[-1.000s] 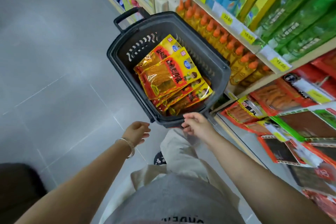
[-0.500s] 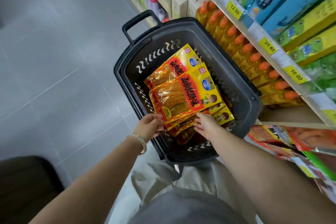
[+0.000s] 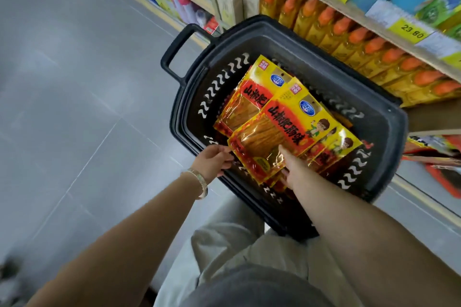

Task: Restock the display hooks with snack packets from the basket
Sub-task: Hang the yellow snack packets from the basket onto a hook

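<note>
Yellow-red snack packets lie overlapped, flat, inside the black basket.

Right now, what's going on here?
A person leans over a black basket beside a shelf. Both hands are on the snack packets inside: the left hand pinches the top packet by its corner, and the right hand grips its near edge. The packet is not yet out of the basket.

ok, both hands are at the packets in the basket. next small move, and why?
Probably pinch the top packet at its near edge and lift it clear of the stack. The left hand is at its near left corner and the right hand on its near edge, but a firm grip is not clear, and the packet lies on the others in the basket.
</note>
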### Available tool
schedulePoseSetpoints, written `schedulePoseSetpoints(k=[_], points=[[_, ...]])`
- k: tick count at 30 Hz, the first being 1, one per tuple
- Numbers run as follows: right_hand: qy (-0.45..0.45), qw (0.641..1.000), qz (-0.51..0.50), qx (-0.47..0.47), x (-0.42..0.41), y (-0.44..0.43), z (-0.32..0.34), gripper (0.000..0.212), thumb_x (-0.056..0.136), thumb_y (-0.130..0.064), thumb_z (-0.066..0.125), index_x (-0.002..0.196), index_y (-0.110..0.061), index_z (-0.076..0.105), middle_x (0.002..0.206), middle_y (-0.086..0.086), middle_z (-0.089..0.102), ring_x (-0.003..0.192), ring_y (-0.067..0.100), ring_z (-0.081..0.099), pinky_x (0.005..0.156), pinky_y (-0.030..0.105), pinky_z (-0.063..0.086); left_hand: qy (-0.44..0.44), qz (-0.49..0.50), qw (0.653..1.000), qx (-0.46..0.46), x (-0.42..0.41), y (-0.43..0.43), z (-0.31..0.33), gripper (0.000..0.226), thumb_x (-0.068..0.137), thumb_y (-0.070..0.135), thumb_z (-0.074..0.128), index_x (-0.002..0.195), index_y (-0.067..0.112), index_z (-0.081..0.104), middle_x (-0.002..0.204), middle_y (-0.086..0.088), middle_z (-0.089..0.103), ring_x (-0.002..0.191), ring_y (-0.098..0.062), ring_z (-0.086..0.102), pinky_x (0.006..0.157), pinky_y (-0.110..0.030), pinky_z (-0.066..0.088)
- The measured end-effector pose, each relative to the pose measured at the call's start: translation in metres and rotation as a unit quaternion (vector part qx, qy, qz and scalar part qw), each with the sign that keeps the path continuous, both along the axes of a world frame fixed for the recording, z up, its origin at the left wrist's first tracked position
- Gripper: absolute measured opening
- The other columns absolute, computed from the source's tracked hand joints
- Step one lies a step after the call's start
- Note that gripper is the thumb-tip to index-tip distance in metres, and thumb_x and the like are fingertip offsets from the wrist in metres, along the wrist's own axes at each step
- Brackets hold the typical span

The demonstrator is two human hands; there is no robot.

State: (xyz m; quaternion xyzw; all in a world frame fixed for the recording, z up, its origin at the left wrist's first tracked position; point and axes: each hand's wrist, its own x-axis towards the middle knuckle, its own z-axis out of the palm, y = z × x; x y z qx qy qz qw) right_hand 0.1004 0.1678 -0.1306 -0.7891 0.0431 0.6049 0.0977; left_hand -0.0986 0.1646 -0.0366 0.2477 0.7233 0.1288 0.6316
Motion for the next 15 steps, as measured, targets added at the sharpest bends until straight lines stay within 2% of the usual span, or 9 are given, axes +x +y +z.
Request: schedulePoseSetpoints(k=[2, 3, 6, 8, 9, 10, 12, 13, 15], points=[[-0.054, 0.996, -0.033, 0.066, -0.005, -0.006, -0.008, 0.062, 0.077, -0.045, 0.073, 0.126, -0.015, 0.050, 0.088, -0.006, 0.044, 0.092, 0.019, 0.051, 0.082, 0.041, 0.054, 0.001, -0.014, 1.000, -0.003, -0.008, 0.012, -0.004, 0.013, 0.095, 0.017, 0.048, 0.096, 0.024, 0.059, 0.098, 0.001, 0.066, 0.090, -0.014, 0.062, 0.076, -0.027, 0.049], [-0.064, 0.991, -0.055, 0.107, -0.006, -0.007, -0.008, 0.061, 0.078, -0.041, 0.073, 0.128, -0.017, 0.049, 0.094, -0.008, 0.044, 0.096, 0.020, 0.049, 0.089, 0.042, 0.051, -0.001, -0.017, 1.000, -0.004, -0.011, 0.018, -0.006, 0.013, 0.095, 0.017, 0.049, 0.098, 0.024, 0.059, 0.099, -0.001, 0.066, 0.090, -0.015, 0.062, 0.078, -0.029, 0.050], [-0.010, 0.977, -0.096, 0.188, -0.006, -0.008, 0.005, 0.052, 0.078, -0.033, 0.074, 0.124, -0.024, 0.052, 0.126, 0.000, 0.055, 0.108, 0.022, 0.056, 0.092, 0.040, 0.048, 0.002, -0.038, 0.999, -0.005, -0.017, 0.033, -0.011, 0.015, 0.096, 0.016, 0.048, 0.106, 0.020, 0.059, 0.100, -0.001, 0.064, 0.089, -0.015, 0.061, 0.078, -0.031, 0.049], [0.029, 0.968, -0.108, 0.225, -0.003, -0.009, 0.017, 0.062, 0.079, -0.027, 0.074, 0.133, -0.022, 0.044, 0.131, 0.003, 0.056, 0.114, 0.028, 0.058, 0.098, 0.048, 0.046, 0.013, -0.049, 0.999, 0.002, -0.016, 0.041, -0.016, 0.022, 0.095, 0.015, 0.050, 0.116, 0.016, 0.056, 0.095, 0.000, 0.061, 0.081, -0.012, 0.057, 0.069, -0.027, 0.047], [0.042, 0.962, -0.114, 0.245, -0.002, -0.009, 0.025, 0.061, 0.081, -0.021, 0.073, 0.134, -0.021, 0.043, 0.126, 0.002, 0.060, 0.111, 0.028, 0.060, 0.096, 0.049, 0.048, 0.027, -0.063, 0.998, 0.011, -0.015, 0.045, -0.018, 0.026, 0.094, 0.017, 0.051, 0.120, 0.015, 0.054, 0.097, 0.000, 0.060, 0.081, -0.012, 0.055, 0.068, -0.025, 0.046], [0.057, 0.955, -0.123, 0.264, 0.001, -0.009, 0.032, 0.055, 0.083, -0.016, 0.070, 0.132, -0.019, 0.046, 0.119, 0.003, 0.065, 0.106, 0.028, 0.064, 0.092, 0.048, 0.051, 0.043, -0.079, 0.996, 0.023, -0.013, 0.048, -0.019, 0.030, 0.094, 0.020, 0.052, 0.124, 0.016, 0.052, 0.103, -0.001, 0.060, 0.086, -0.012, 0.056, 0.071, -0.026, 0.047], [0.106, 0.943, -0.137, 0.285, 0.006, -0.009, 0.043, 0.042, 0.085, -0.009, 0.066, 0.124, -0.018, 0.054, 0.112, 0.006, 0.069, 0.101, 0.027, 0.067, 0.085, 0.044, 0.054, 0.061, -0.109, 0.992, 0.034, -0.009, 0.056, -0.021, 0.042, 0.092, 0.033, 0.054, 0.131, 0.018, 0.048, 0.120, -0.005, 0.057, 0.106, -0.018, 0.055, 0.090, -0.034, 0.048], [0.136, 0.938, -0.140, 0.288, 0.008, -0.009, 0.049, 0.039, 0.084, -0.008, 0.067, 0.120, -0.018, 0.058, 0.112, 0.007, 0.070, 0.100, 0.026, 0.068, 0.080, 0.043, 0.055, 0.055, -0.122, 0.991, 0.023, -0.007, 0.061, -0.020, 0.051, 0.089, 0.042, 0.055, 0.133, 0.018, 0.046, 0.126, -0.006, 0.055, 0.114, -0.022, 0.053, 0.099, -0.041, 0.043], [0.184, 0.933, -0.132, 0.281, 0.013, -0.008, 0.057, 0.039, 0.078, -0.009, 0.070, 0.115, -0.018, 0.061, 0.110, 0.006, 0.071, 0.099, 0.024, 0.069, 0.076, 0.041, 0.056, -0.001, -0.127, 0.991, -0.030, -0.003, 0.070, -0.018, 0.074, 0.077, 0.061, 0.060, 0.136, 0.018, 0.045, 0.131, -0.009, 0.054, 0.120, -0.030, 0.052, 0.106, -0.050, 0.038]])
